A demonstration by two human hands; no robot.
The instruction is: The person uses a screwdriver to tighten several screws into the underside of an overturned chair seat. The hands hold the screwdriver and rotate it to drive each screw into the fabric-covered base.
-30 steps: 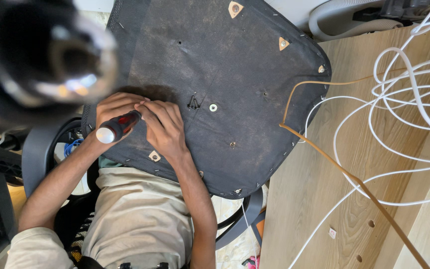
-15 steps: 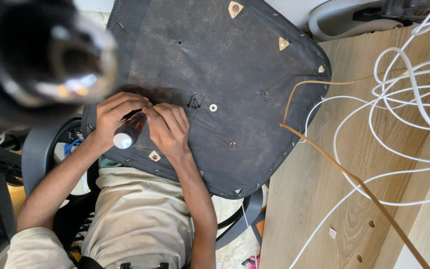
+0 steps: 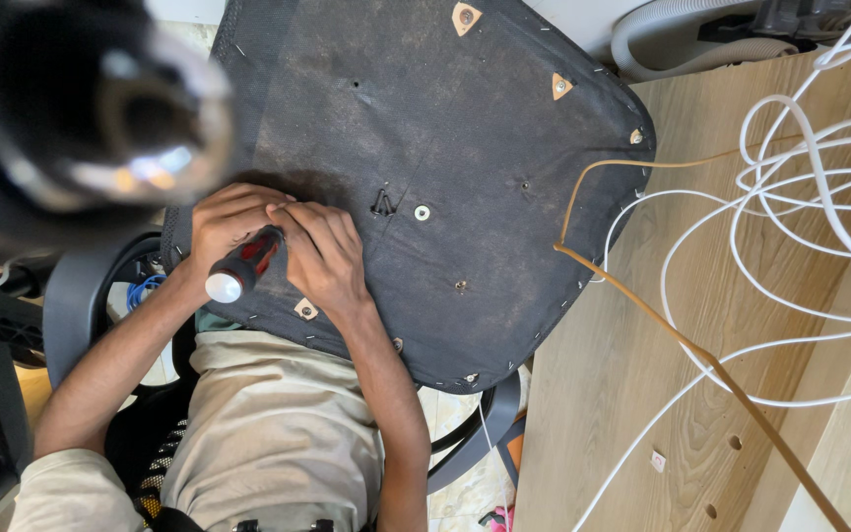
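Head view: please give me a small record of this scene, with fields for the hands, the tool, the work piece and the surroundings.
left hand: grips the screwdriver
right hand: rests on the seat panel, fingers meeting the tool's front end
screwdriver: red and black handle, pale round butt end, tip hidden by the hands
seat panel: black fabric underside facing up, with screw holes and tan corner patches
bench: light wood, beside the panel
cables: white loops and one tan cord across the bench

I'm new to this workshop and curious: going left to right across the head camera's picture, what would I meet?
Blurred dark round object → left hand gripping a screwdriver → right hand → washer on the upturned chair seat → tan cord → white cables.
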